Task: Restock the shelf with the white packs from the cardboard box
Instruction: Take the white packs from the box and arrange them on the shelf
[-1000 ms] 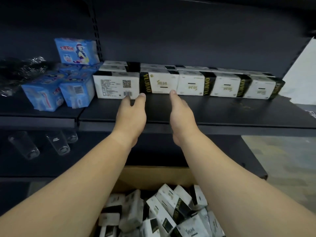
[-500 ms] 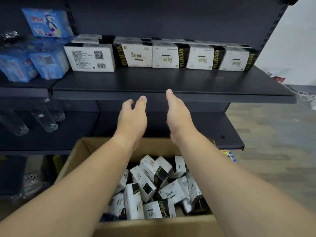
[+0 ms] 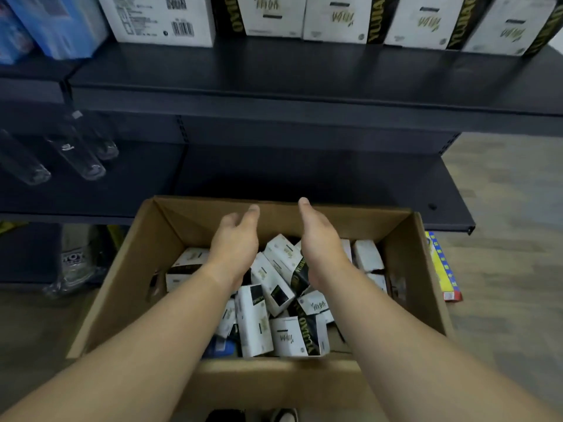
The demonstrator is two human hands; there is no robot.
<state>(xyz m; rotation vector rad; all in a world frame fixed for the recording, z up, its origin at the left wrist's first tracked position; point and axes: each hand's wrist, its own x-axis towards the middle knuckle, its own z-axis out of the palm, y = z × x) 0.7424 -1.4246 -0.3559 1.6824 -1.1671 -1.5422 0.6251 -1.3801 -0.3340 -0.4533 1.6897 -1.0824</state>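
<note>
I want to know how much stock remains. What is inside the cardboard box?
The box holds a loose heap of white packs, with something blue low down. Both open hands and forearms cover part of the heap; the box bottom is hidden.

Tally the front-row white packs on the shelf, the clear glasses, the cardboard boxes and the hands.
Shelf packs: 5
Glasses: 3
Box: 1
Hands: 2, left hand and right hand, both empty
Total: 11
</note>
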